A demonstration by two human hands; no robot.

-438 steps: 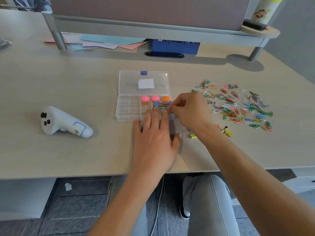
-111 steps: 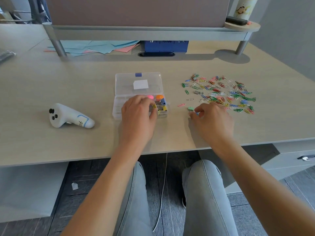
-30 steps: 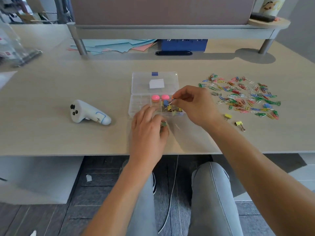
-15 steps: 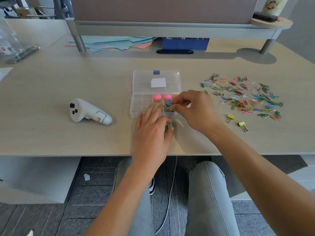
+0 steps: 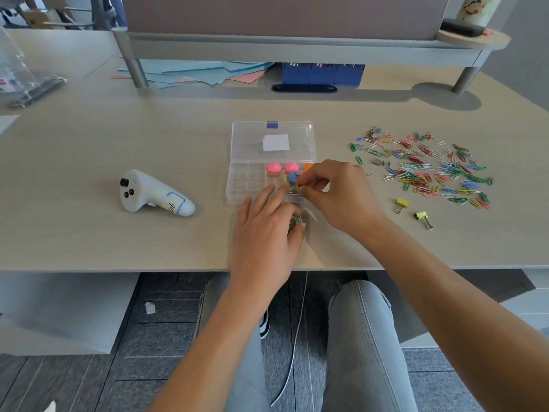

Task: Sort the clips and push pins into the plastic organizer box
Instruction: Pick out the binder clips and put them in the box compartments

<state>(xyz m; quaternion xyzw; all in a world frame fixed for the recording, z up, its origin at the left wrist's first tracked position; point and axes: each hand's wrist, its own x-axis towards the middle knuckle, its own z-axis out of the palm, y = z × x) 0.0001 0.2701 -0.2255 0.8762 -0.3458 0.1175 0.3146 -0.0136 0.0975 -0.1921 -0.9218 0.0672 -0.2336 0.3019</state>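
The plastic organizer box (image 5: 271, 162) is shown lying open near the middle of the tabletop (image 5: 89, 150), its lid folded back toward the far edge. Only the right-hand compartments are seen to be filled: three round-headed push pins (image 5: 273, 168), two pink and one orange, are counted there, with a few binder clips beside them whose number cannot be told behind the fingers. The left-hand compartments appear unfilled.

The right hand (image 5: 338, 194) is held over the box, its grip clamped on a small metal clip (image 5: 293, 188) above a filled compartment. The left hand (image 5: 264, 233) is rested at the near wall of the box, a green binder clip (image 5: 298, 220) pinched between thumb and fingers.

Most of the work is judged still to be done. A large scatter of coloured paper clips (image 5: 424, 168), too many and too overlapped to count, is left toward the right edge; two yellow binder clips (image 5: 401, 203) lie just nearer, and one green binder clip (image 5: 355, 147) at the scatter's left margin. One white handheld controller (image 5: 151, 193) lies toward the left edge.
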